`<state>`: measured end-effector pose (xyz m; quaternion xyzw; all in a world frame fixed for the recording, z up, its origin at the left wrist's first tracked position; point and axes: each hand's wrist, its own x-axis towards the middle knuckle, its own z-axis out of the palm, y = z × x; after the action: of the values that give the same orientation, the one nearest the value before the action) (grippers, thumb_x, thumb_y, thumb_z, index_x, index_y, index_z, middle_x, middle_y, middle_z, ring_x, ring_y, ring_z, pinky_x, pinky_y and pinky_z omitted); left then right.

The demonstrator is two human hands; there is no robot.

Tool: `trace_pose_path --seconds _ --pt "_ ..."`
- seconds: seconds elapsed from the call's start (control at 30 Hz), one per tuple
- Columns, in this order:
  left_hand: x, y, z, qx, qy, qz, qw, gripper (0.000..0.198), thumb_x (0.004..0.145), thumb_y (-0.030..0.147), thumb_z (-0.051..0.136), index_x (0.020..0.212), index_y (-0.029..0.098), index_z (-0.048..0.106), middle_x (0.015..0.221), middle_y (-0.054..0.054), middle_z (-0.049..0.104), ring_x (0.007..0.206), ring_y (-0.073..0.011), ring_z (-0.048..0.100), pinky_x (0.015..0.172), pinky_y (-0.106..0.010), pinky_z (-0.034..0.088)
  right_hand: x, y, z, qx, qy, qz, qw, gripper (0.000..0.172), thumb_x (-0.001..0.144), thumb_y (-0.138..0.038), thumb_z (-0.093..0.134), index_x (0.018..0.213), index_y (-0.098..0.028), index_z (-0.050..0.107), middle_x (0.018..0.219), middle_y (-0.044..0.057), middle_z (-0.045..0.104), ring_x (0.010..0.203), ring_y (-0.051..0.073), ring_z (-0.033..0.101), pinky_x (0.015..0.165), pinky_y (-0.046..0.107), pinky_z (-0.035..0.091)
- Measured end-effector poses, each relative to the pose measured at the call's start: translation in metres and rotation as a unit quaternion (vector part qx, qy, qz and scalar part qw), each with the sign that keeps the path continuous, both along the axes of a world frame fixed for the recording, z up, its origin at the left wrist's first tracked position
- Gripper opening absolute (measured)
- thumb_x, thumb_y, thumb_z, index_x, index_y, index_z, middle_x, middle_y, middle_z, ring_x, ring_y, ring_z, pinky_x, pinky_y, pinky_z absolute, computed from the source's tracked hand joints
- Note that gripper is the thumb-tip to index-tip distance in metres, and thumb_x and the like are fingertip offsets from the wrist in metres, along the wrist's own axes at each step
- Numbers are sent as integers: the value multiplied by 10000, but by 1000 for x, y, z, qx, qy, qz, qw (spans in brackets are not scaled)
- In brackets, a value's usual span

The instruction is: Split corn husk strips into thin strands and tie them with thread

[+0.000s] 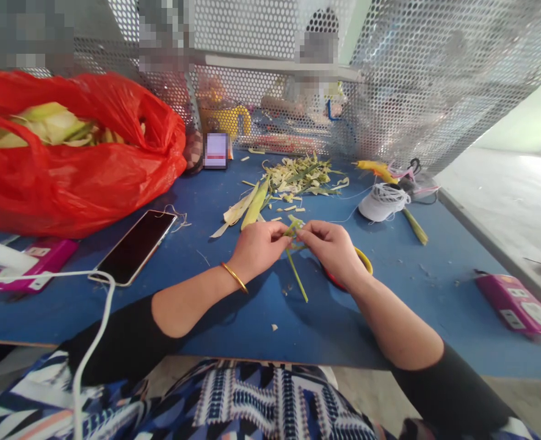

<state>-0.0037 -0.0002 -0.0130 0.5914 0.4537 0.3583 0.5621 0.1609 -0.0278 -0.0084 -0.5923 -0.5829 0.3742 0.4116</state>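
Note:
My left hand (259,247) and my right hand (332,247) meet over the middle of the blue table, fingertips pinched on a small bundle of green corn husk strips (294,225). From it a thin green stalk (298,279) slants down toward me. Under my right wrist lies a looped handle (366,261), yellow and red, mostly hidden by the arm. Long corn husk leaves (254,208) rest just beyond my left hand. A pile of husk scraps (303,175) is spread farther back. A fine white thread runs from near my right fingers toward a white thread spool (381,203).
On the left stand a red plastic bag (82,171) of husks, a dark phone (137,246) and a purple power strip (36,263) with a white cable. Another purple power strip (520,302) lies right. A perforated metal screen (275,33) borders the back.

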Motion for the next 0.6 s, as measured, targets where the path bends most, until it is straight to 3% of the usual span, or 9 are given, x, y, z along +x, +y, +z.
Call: trace_pose_path --seconds 0.1,0.17,0.3,0.47,0.6 --pt "-1 -1 -1 125 135 -33 982 202 757 48 680 675 218 752 557 17 607 572 -145 537 597 -272 332 0 1 -2 0 76 -8 997 306 695 -467 768 775 -225 598 577 -60 569 537 124 515 549 279 419" --pt "-3 -1 -1 154 174 -58 971 212 778 63 652 662 217 742 536 19 600 565 -146 537 595 -271 329 0 1 -2 -16 127 7 992 372 658 -438 810 902 -223 627 630 -58 622 560 131 572 583 293 480" --pt "-4 0 -1 169 201 -95 960 218 799 79 632 651 211 722 525 20 612 540 -137 532 580 -266 329 2 0 3 -56 143 64 986 356 656 -481 829 800 -186 693 646 -29 632 570 102 531 579 275 452" --pt "-2 -2 -2 112 164 -166 966 238 824 118 643 602 203 642 512 39 602 492 -112 571 560 -236 392 6 2 5 -44 153 9 987 345 650 -495 834 663 -186 682 523 -56 511 495 76 390 487 252 310" --pt "-1 -3 -2 7 73 -220 973 244 857 189 650 613 192 628 524 36 608 470 -101 596 545 -214 465 8 6 4 -8 231 -68 970 332 709 -478 809 701 -211 612 532 -63 478 464 99 483 489 258 395"
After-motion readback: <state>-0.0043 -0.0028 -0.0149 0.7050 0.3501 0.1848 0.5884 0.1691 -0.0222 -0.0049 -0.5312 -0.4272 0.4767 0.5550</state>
